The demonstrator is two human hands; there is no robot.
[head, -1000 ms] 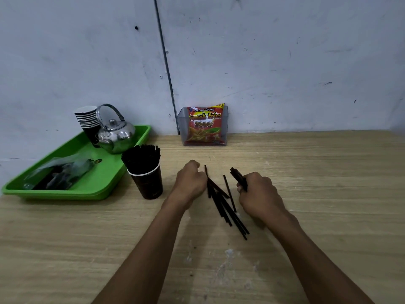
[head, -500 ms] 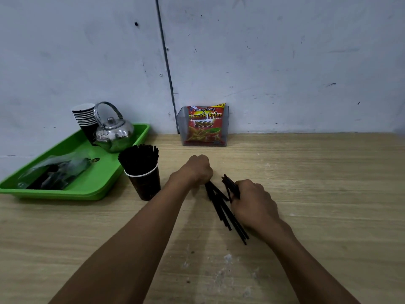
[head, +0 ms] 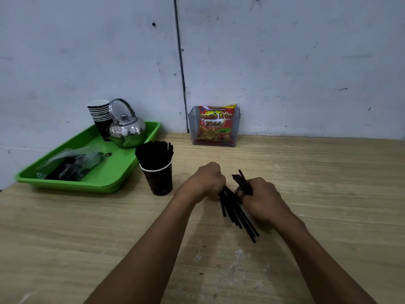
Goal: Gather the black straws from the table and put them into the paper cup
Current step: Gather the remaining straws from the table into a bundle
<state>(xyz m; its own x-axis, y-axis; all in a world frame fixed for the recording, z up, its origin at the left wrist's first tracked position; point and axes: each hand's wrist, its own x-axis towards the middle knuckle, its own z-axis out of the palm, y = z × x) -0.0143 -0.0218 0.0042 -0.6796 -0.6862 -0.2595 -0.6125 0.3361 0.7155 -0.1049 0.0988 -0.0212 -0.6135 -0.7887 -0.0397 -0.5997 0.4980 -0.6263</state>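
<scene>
Compared with half a second ago: left hand point(head: 209, 182) shifted slightly right and nearer, knuckles now pressed right up against the loose straws point(head: 235, 212); right hand point(head: 262, 197) barely moved, bundle in it tilted a touch more upright. At far left, green tray point(head: 122, 175) unchanged on the wooden table point(head: 317, 183), carrying a clear plastic bag point(head: 72, 164) of dark items, a stack of paper cups point(head: 99, 116) and a steel kettle point(head: 127, 129). Just right of the tray's near corner, dark paper cup point(head: 158, 179) with a white rim, upright, already packed full of black straws point(head: 154, 155) fanning out above the rim. Behind, against the wall, clear plastic holder point(head: 236, 128) with a red French-fries packet point(head: 215, 123) inside. Centre: left hand fisted, fingers curled downward at the top end of the loose straws; hidden under the knuckles, so cannot tell whether any straw is actually pinched. Loose straws thin, matte black, lying flat in a narrow sheaf, slanting from between the two hands toward the near right, ends uneven. Right hand closed around a small bundle of straws point(head: 242, 182), thumb and fingers wrapped tight, tips sticking up and left beyond the thumb. Both bare forearms reaching in from the bottom edge.
</scene>
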